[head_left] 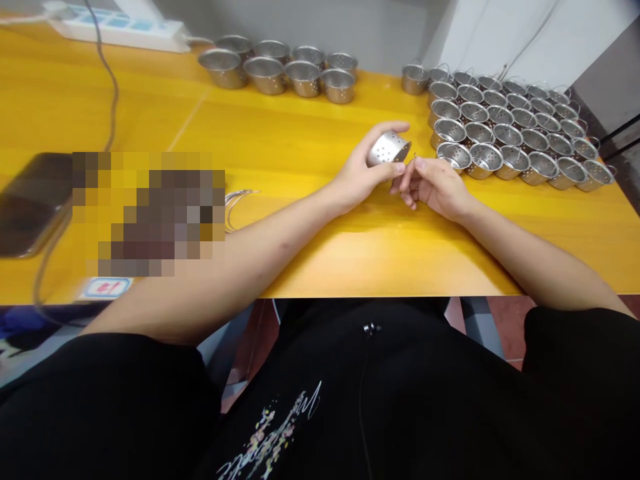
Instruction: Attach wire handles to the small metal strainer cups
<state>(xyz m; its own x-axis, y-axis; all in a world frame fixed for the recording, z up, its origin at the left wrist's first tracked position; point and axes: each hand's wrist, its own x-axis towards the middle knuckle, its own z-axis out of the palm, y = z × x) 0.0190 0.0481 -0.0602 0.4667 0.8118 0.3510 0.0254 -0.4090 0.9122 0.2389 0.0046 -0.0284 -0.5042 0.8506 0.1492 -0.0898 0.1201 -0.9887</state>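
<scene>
Black shirt [350,400]; cup [387,148] in left grip [363,175] (tilted).

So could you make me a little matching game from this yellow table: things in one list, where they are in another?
Things:
1 power strip
2 single steel cup
3 thin wire
4 cups with wire handles

Places:
A held in the left hand
B rows at the far right
C back left corner
D pinched in the right hand

Pairs: 1-C, 2-A, 3-D, 4-B

perforated steel cup [387,149], tilted sideways, above table
</scene>
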